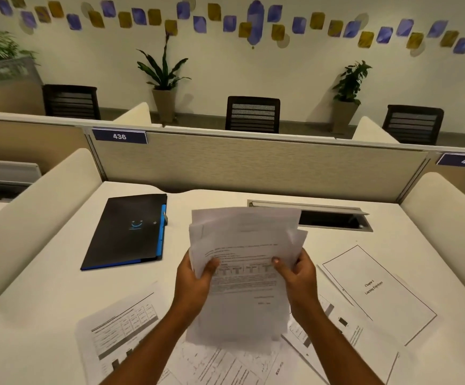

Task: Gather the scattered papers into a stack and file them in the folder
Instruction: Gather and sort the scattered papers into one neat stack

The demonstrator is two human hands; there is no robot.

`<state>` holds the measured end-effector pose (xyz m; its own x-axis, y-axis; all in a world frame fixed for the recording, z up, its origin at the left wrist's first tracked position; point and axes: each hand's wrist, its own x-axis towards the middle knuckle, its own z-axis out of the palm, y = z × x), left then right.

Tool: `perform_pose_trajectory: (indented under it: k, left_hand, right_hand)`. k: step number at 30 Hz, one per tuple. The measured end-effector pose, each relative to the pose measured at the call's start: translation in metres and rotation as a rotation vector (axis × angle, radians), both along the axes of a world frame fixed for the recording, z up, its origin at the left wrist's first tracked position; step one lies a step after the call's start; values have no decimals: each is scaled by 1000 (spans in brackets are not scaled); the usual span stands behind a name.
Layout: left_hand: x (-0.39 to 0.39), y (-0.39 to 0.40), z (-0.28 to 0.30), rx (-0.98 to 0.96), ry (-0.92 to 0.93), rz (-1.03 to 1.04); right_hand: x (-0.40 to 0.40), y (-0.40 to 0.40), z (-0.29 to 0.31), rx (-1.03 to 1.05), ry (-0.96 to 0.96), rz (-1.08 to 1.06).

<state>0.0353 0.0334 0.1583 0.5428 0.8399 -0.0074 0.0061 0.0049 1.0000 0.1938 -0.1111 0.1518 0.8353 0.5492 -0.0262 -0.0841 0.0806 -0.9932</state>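
Both hands hold an uneven bundle of white printed papers (244,245) upright above the desk. My left hand (195,282) grips its left edge, thumb on the front sheet. My right hand (298,276) grips the right edge the same way. A black folder with a blue spine (126,232) lies closed on the desk to the left, apart from the hands. More sheets lie flat on the desk: a table-printed page (120,326) at lower left, a chapter title page (375,290) at right, and overlapping pages (225,365) under the bundle.
The white desk (45,287) is walled by a beige partition (253,159) at the back and cream side dividers (31,201). An open cable hatch (334,218) sits in the desk behind the bundle. Chairs and potted plants stand beyond the partition.
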Motion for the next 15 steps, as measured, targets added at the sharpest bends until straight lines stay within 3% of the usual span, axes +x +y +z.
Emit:
perform_pose_trajectory:
  k: [5, 8, 11, 15]
  left_hand:
    - [-1, -7, 11, 109, -65, 22]
    - [-5, -6, -13, 109, 5, -13]
    - [-6, -5, -29, 119, 79, -93]
    - [-5, -4, -17, 67, -27, 72]
  right_hand:
    - [-3, -4, 11, 119, -91, 60]
    - [2, -5, -10, 22, -40, 83]
    - [-3, -3, -26, -128, -129, 48]
    - [-1, 1, -24, -84, -117, -83]
